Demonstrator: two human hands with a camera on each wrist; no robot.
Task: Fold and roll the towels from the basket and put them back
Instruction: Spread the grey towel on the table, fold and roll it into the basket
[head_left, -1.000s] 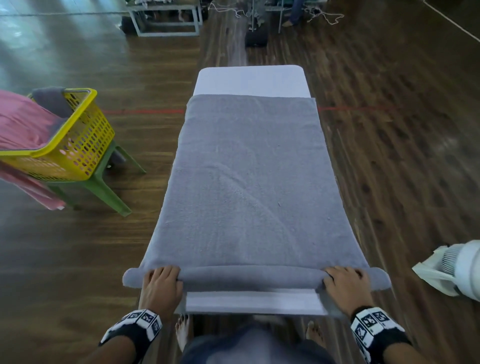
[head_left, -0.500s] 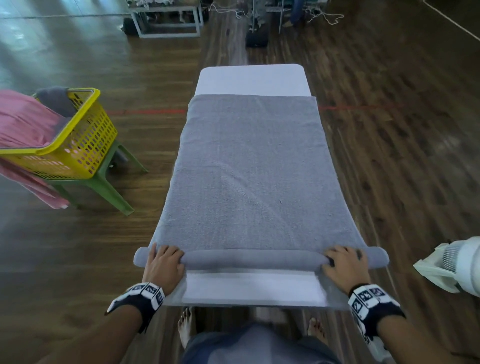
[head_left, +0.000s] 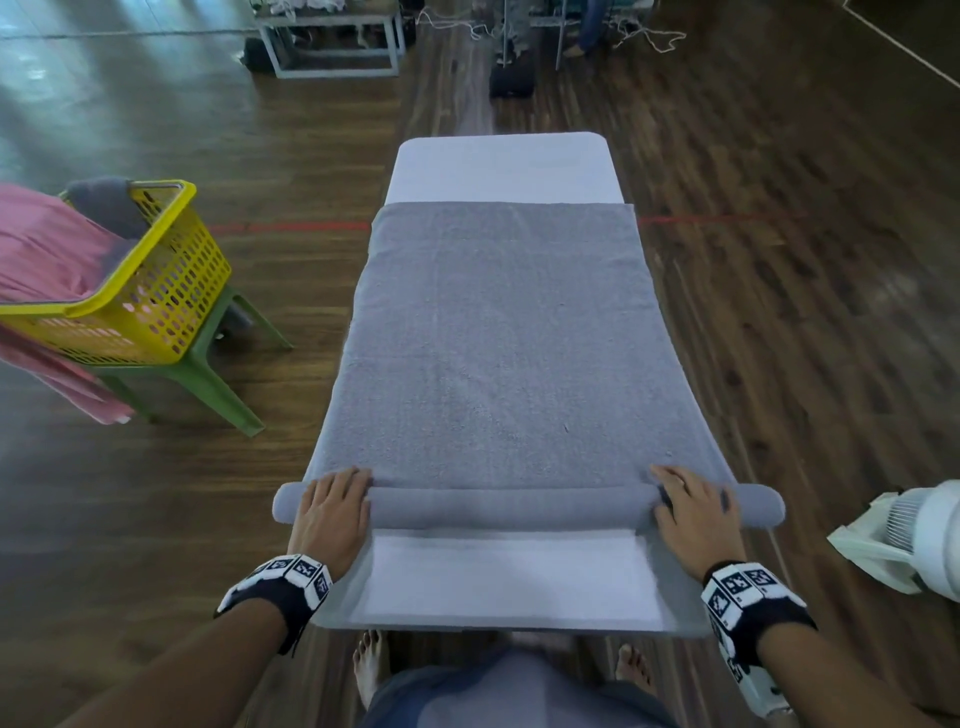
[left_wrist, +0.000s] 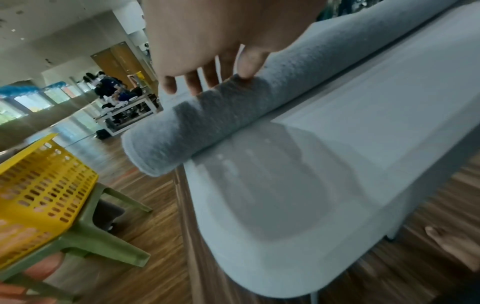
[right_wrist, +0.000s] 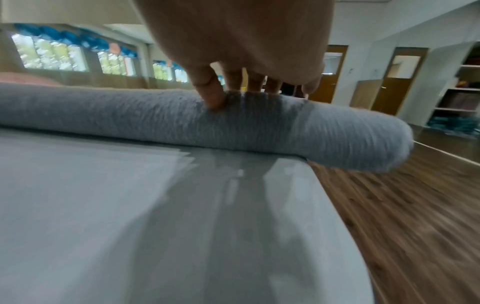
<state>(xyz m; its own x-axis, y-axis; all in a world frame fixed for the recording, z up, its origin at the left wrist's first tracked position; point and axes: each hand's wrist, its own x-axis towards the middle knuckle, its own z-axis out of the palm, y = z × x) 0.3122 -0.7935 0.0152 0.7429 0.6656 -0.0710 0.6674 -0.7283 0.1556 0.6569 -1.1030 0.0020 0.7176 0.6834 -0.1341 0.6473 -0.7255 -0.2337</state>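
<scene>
— Since the earlier frame, had the roll (head_left: 511, 506) advanced?

— Yes, farther from the tabletop (head_left: 511, 577)'s near edge, a bit thicker. It lay crosswise; the flat grey towel (head_left: 506, 332) stretched lengthwise beyond the fingers (left_wrist: 245, 65).

— And the hands?

— Left hand (head_left: 332, 512) and right hand (head_left: 693, 512) pressed down near opposite ends, equally near, fingers nearly straight, gripping nothing.

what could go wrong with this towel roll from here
Both ends of the grey towel roll overhang the white table edges, beyond the left hand and right hand, so they may sag or loosen. With the hands set wide apart, the unsupported middle could roll slack or skew.
</scene>
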